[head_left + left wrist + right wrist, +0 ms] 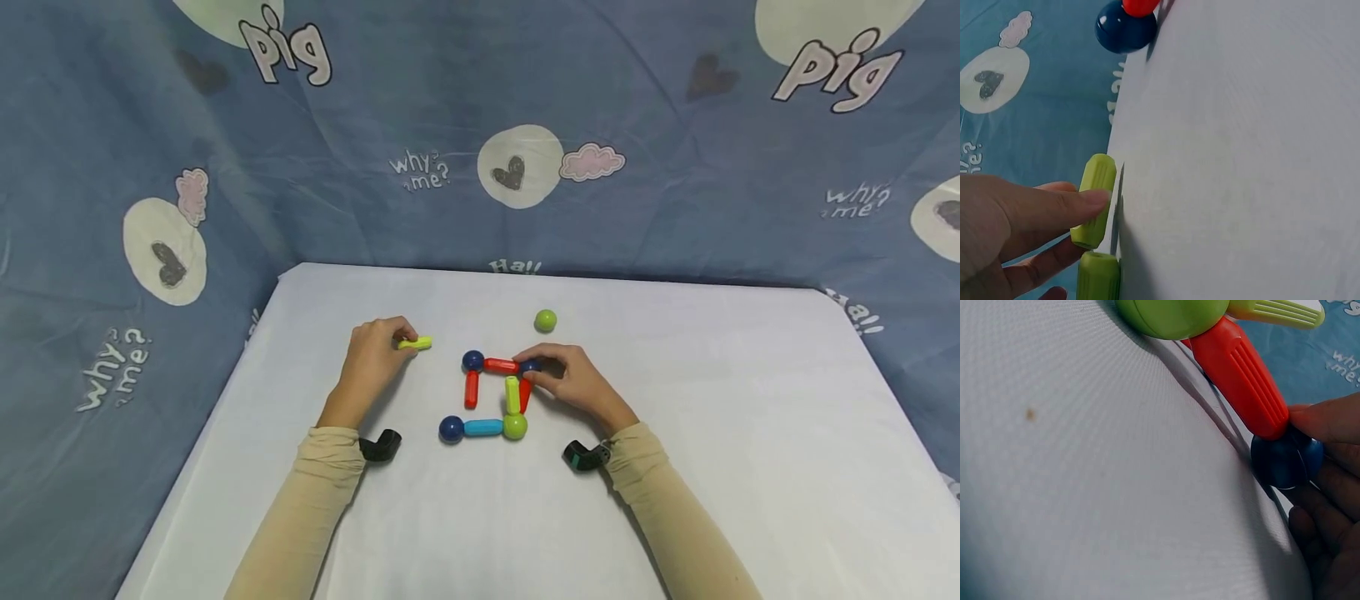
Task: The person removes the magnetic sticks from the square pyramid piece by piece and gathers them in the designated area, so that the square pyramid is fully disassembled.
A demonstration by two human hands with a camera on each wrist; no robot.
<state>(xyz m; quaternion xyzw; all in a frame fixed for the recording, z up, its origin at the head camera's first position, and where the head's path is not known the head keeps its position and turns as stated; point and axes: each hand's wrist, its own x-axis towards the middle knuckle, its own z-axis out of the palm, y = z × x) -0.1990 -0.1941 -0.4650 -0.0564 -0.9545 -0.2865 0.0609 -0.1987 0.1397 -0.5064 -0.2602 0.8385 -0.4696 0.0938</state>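
My left hand (378, 354) pinches a yellow-green rod (1095, 200) between thumb and fingers. A second yellow-green rod (1098, 278) shows just below it in the left wrist view. My right hand (576, 379) grips a dark blue ball (1285, 457) at the far right corner of a frame of rods and balls. A red rod (1241, 378) joins that ball to a green ball (515, 427), from which a yellow-green rod (512, 395) also sticks out. Another red rod (500, 365) runs to a dark blue ball (472, 361), with a further red rod (471, 390) below it.
A light blue rod (483, 427) links the green ball to a dark blue ball (452, 429) at the near left. A loose green ball (545, 321) lies beyond the frame on the white table (750, 467). Blue printed cloth (450, 225) hangs behind.
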